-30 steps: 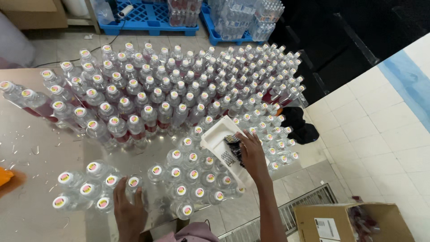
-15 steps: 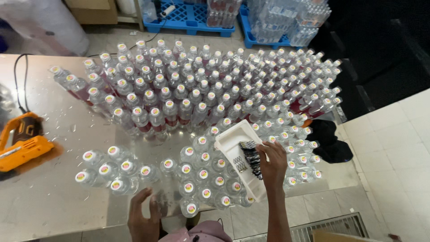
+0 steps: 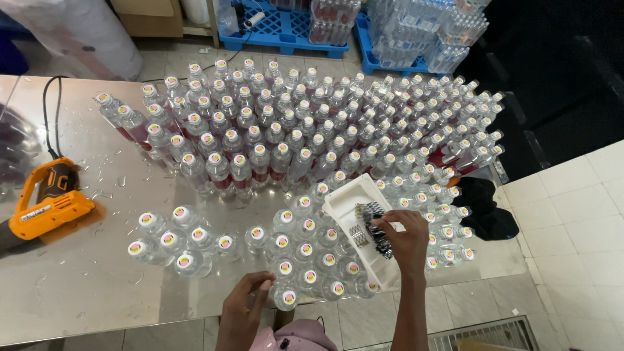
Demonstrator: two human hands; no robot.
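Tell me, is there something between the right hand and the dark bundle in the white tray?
Nothing visible is. The right hand already touches the dark bundle with its fingertips, over the white tray that rests on the bottle caps. The left hand is apart, at the table edge by a capped bottle.

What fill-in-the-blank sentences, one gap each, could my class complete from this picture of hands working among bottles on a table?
1. The right hand reaches into a ____ tray resting on top of the bottles.
2. The left hand touches a capped bottle at the table's ____ edge.
3. The power tool lying on the metal table is ____ in colour.
4. Behind the table, more bottles are stacked on ____ pallets.

Missing words: white; near; orange; blue
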